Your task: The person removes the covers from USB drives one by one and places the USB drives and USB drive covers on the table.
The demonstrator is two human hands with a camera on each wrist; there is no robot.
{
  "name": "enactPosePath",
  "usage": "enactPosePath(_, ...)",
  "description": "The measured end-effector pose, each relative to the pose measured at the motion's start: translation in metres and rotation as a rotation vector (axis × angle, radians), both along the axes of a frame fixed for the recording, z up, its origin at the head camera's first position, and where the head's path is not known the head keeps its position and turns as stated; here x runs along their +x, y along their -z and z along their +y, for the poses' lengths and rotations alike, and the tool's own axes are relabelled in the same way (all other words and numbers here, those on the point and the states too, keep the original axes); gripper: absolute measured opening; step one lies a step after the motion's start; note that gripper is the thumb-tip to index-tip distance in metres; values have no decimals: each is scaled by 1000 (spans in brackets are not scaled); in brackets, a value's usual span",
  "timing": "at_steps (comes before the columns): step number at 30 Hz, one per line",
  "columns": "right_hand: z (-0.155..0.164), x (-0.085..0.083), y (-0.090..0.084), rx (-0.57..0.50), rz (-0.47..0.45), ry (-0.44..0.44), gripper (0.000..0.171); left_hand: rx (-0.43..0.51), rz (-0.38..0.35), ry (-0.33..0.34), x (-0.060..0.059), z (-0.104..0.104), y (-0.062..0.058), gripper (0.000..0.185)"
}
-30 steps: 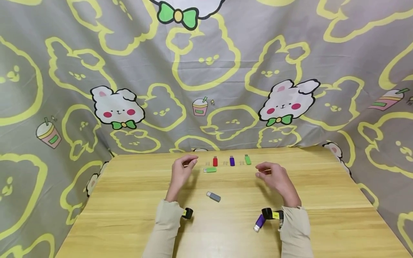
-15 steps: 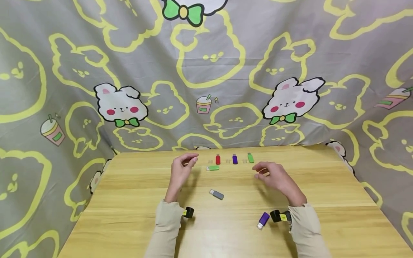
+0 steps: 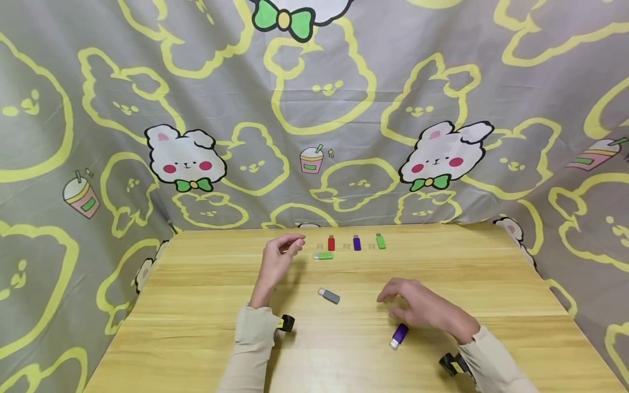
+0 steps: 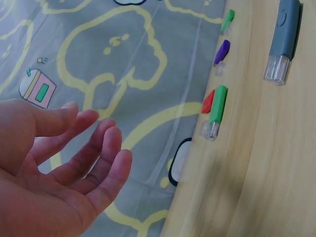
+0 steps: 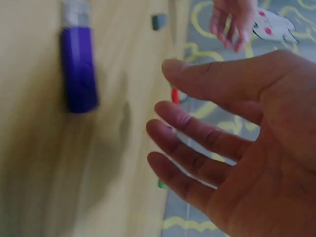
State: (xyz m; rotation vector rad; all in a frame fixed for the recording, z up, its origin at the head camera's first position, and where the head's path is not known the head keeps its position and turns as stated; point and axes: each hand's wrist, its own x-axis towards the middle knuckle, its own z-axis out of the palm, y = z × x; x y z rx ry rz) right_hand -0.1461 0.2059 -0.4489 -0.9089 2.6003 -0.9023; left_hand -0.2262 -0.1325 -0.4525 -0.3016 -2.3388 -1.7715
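Note:
My right hand (image 3: 417,305) hovers just behind the near purple USB stick (image 3: 399,336), fingers loosely bent and holding nothing. In the right wrist view that purple stick (image 5: 79,69) lies apart from the fingertips. My left hand (image 3: 277,265) is raised at the left of the far row, relaxed, with nothing in its fingers. Closest to it is a green USB stick (image 3: 323,256) lying sideways. A grey USB stick (image 3: 328,296) rests between the two hands, its clear-capped connector (image 4: 277,69) showing in the left wrist view.
Along the table's far edge stand a red USB stick (image 3: 331,243), a blue-purple one (image 3: 356,243) and a green one (image 3: 380,241). Small clear caps (image 3: 346,246) lie between them. A patterned grey curtain (image 3: 344,109) hangs behind the wooden table (image 3: 196,305).
My right hand has drawn back from near the far row toward the near purple USB stick. My left hand stays almost where it was, and the sticks have not been moved.

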Motion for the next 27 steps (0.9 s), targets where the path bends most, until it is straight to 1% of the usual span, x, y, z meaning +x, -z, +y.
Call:
enactPosePath(2, -1, 5, 2, 3, -22, -41, 26, -7, 0, 5, 0, 0, 0, 19)
enactPosePath(6, -1, 13, 7, 19, -32, -118, 28, -20, 2, 8, 0, 1, 1, 18)
enactPosePath(10, 0, 20, 12, 25, -41, -165, 27, -16, -5, 10, 0, 0, 1, 19)
enactPosePath(14, 0, 24, 18, 9, -27, -191, 23, -4, -22, 10, 0, -1, 1, 19)
enactPosePath(17, 0, 25, 22, -19, 19, -216, 21, -3, -21, 11, 0, -2, 0, 19)
enactPosePath(21, 0, 24, 25, -40, 79, -233, 24, 16, -20, 10, 0, -2, 1, 20)
enactPosePath(24, 0, 23, 26, -39, 76, -223, 24, 23, -21, 6, 0, -1, 1, 21)
enactPosePath(27, -1, 23, 26, -35, 61, -212, 26, 7, -28, 11, 0, -1, 1, 19)
